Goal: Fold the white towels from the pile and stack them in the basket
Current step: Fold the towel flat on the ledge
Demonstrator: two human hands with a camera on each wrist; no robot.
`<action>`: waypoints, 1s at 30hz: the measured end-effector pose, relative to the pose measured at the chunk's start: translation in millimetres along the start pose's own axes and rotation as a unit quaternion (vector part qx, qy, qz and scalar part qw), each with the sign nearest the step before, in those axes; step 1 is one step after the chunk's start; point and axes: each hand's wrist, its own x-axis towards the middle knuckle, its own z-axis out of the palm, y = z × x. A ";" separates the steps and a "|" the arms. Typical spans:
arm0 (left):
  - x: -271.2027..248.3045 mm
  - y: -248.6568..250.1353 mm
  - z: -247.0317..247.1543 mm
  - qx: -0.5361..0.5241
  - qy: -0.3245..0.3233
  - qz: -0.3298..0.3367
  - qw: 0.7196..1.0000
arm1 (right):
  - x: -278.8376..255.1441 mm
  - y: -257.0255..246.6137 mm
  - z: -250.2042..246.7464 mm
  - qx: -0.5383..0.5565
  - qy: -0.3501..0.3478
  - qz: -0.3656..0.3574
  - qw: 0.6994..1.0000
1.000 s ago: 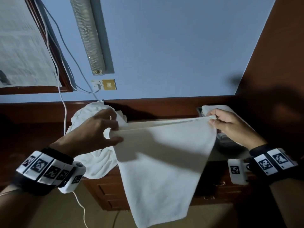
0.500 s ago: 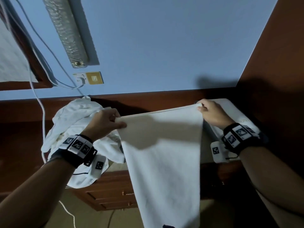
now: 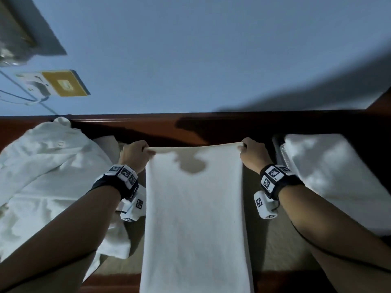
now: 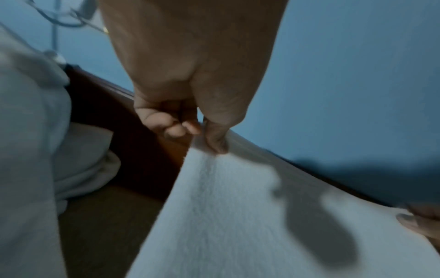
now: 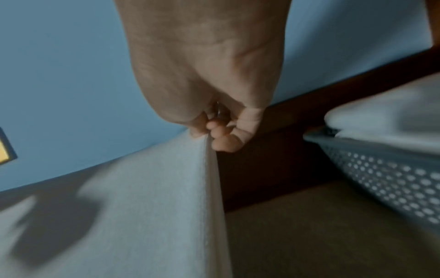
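A white towel (image 3: 194,218) lies stretched lengthwise down the middle of the tabletop, its near end hanging over the front edge. My left hand (image 3: 137,152) pinches its far left corner and my right hand (image 3: 248,150) pinches its far right corner. The left wrist view shows the left hand (image 4: 204,131) gripping the towel (image 4: 238,216) at its edge. In the right wrist view the right hand (image 5: 214,135) pinches the doubled edge of the towel (image 5: 142,206). The pile of white towels (image 3: 48,178) is at the left. A perforated grey basket (image 5: 393,178) with folded towels (image 3: 330,172) stands at the right.
A dark wooden backboard (image 3: 190,125) runs along the back of the table under the blue wall (image 3: 211,49). A wall socket with a yellow plate (image 3: 63,85) and cables hangs at the upper left. Bare tabletop (image 3: 273,240) shows between towel and basket.
Both hands moved forward and down, bringing the hanging towel from mid-air onto the tabletop. The head view tilted down and closer to the table.
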 end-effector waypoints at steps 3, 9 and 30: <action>42.1 -16.0 47.0 -0.135 -0.046 -0.134 0.981 | 50.0 10.0 35.9 0.091 -0.033 0.093 0.991; 79.9 -37.6 131.9 -0.365 -0.090 -0.310 0.873 | 112.4 31.4 106.8 0.242 -0.104 0.203 0.943; -157.2 -136.6 144.6 -0.073 -0.160 -0.179 0.968 | -114.2 124.7 179.3 -0.205 -0.116 -0.252 0.939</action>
